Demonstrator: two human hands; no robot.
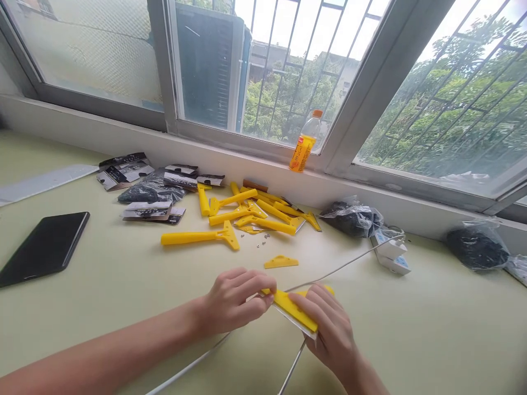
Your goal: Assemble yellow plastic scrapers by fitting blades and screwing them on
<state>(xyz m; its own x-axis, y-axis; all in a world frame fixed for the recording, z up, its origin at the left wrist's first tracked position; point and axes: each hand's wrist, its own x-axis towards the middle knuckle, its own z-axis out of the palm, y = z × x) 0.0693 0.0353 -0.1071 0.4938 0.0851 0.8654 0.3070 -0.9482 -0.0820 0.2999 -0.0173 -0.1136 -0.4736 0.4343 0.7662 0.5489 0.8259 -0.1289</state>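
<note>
A yellow scraper head (pixel 297 311) with a pale metal blade along its lower edge is between my hands, above the table. My left hand (pixel 242 296) is closed, pinching the head's left end with thumb and fingertips. Around the other end wraps my right hand (pixel 329 323), its fingers lying over the yellow plastic; the handle is mostly hidden. From under this hand a thin shiny rod (pixel 291 368) runs down to the frame's bottom edge; I cannot tell whether it is held. Just beyond my hands lies a loose yellow clamp plate (pixel 281 261), with several tiny screws (pixel 263 241) farther back.
A yellow scraper handle (pixel 197 237) lies before a pile of yellow scrapers (pixel 255 214). Black-and-white packaging (pixel 148 211) and a black tablet (pixel 45 247) are left. Bagged black items (pixel 352 218), a power strip (pixel 389 252) and white cable (pixel 341 267) are right; a bottle (pixel 303 145) stands on the sill.
</note>
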